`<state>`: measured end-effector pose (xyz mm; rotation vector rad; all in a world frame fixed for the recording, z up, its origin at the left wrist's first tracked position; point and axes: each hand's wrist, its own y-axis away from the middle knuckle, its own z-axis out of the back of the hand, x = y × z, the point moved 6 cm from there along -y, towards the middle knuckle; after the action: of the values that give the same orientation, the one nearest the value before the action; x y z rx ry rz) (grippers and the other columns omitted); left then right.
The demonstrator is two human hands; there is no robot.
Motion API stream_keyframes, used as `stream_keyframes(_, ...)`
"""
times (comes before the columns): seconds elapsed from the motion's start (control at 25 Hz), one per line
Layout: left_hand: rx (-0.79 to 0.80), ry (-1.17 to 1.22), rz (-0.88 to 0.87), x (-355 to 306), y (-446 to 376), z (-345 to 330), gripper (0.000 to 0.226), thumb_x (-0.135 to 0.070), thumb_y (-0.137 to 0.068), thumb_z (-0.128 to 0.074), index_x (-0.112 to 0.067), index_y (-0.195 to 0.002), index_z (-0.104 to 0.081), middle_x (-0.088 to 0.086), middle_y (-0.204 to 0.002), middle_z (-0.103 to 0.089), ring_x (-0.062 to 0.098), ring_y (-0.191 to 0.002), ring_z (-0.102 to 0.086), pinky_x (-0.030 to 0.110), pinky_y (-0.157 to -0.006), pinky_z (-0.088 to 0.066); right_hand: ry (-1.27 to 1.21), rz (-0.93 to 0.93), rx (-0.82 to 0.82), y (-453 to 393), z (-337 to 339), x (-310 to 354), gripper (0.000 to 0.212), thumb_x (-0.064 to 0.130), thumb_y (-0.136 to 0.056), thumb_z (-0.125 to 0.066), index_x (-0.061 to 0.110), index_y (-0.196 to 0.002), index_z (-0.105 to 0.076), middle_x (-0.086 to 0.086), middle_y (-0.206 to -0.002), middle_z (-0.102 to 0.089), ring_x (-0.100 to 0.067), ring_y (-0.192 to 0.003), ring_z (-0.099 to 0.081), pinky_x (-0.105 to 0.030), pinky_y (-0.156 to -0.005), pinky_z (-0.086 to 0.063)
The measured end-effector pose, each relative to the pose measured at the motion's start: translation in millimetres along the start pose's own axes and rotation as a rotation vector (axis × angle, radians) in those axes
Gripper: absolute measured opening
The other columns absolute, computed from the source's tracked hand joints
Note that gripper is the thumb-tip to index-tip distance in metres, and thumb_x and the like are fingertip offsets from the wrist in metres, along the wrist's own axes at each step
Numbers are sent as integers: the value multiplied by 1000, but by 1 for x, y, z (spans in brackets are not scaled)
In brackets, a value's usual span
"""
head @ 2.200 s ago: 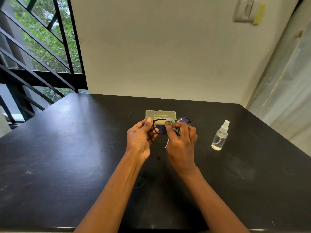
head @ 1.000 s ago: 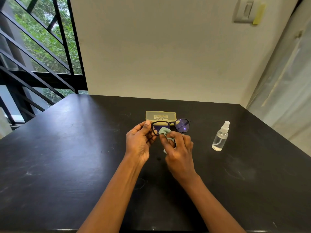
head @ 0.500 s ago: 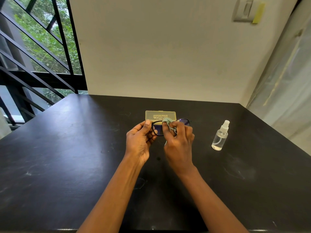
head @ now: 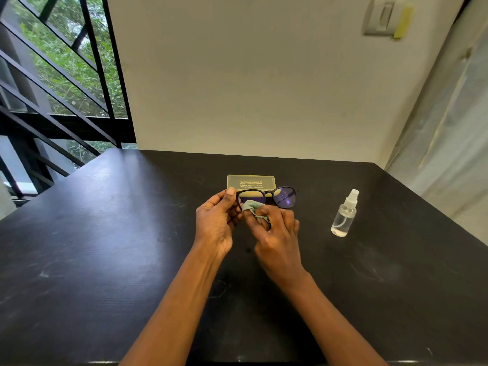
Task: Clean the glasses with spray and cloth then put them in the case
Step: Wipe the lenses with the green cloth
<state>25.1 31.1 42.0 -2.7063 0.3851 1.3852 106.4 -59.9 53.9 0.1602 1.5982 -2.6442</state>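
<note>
Black-framed glasses (head: 284,197) with purple-tinted lenses are held above the table, in front of the case. My left hand (head: 217,223) pinches their left end between thumb and fingers. My right hand (head: 274,232) holds a pale green cloth (head: 252,206) pressed against the lower part of the left lens. A shut, translucent yellow case (head: 250,181) lies flat just behind the glasses. A small clear spray bottle (head: 344,213) with a white nozzle stands upright to the right, apart from both hands.
The black table (head: 105,247) runs to a cream wall at the back. A black window grille is at the left and a pale curtain at the right.
My right hand has slid the cloth down the left lens, from its top edge to its lower part. The right lens shows fully again. My left hand has stayed in place.
</note>
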Motion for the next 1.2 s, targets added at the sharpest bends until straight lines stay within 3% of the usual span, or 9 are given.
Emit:
stream_keyframes(0.12,7,2,6,-1,0,0,10,-15,-88,-58,-11,-84,-66,5,-70,-66,14,-64,-61,22,-58,-55,2,-47,71,5,0,-14,56,6,-55,-83,12,-109,-67,-6,-110,-40,-24,-95,-38,-34,-60,-44)
stream_keyframes(0.28,5,4,4,-4,-1,-2,8,-15,-87,-59,-12,-85,-66,1,-62,-67,12,-61,-60,21,-57,-55,-95,-226,-8,2,5,-35,41,3,-68,-65,11,-108,-68,-5,-107,-41,-22,-93,-36,-32,-65,-34)
stream_keyframes(0.4,10,17,20,-5,-3,-2,8,-16,-86,-59,-12,-85,-66,3,-65,-67,12,-62,-60,22,-58,-55,-299,-414,-107,2,12,-55,40,12,-78,-43,10,-110,-66,-13,-100,-55,-17,-91,-37,-34,-70,-39)
stream_keyframes(0.56,46,51,37,-5,-4,-1,7,-16,-86,-60,-11,-87,-66,3,-67,-68,13,-64,-60,22,-60,-55,-438,-588,-164,0,14,-74,35,3,-81,-50,7,-113,-65,-12,-95,-55,-19,-88,-41,-37,-70,-43)
stream_keyframes(0.68,78,44,39,-4,-4,-3,8,-14,-83,-62,-10,-89,-65,3,-69,-68,12,-64,-61,22,-61,-55,-405,-586,-13,-7,6,-70,37,8,-85,-55,12,-121,-60,-13,-105,-53,-28,-93,-44,-41,-76,-42)
stream_keyframes(0.76,75,27,36,-3,-4,-2,8,-11,-83,-61,-10,-90,-65,3,-68,-67,11,-63,-62,23,-60,-55,-348,-611,170,-7,-5,-65,40,23,-91,-54,19,-131,-51,-11,-124,-42,-26,-109,-33,-34,-89,-29)
stream_keyframes(0.84,71,31,37,-1,-5,-1,8,-10,-84,-60,-9,-90,-65,3,-67,-66,11,-61,-62,22,-58,-55,-258,-600,268,-4,-13,-62,46,37,-93,-47,24,-137,-42,-7,-137,-27,-22,-117,-22,-30,-91,-19)
stream_keyframes(1.0,46,51,22,-3,-6,1,6,-8,-85,-59,-9,-86,-65,4,-64,-65,11,-57,-60,21,-55,-55,-122,-419,167,-7,-13,-48,45,35,-87,-37,21,-126,-54,-3,-128,-35,-23,-103,-31,-34,-71,-30)
stream_keyframes(1.2,34,64,11,-4,-9,2,7,-9,-86,-58,-9,-87,-65,3,-61,-64,11,-55,-59,22,-56,-54,-124,-297,49,-2,-6,-44,40,5,-75,-63,12,-115,-63,-6,-121,-37,-24,-100,-35,-36,-69,-38)
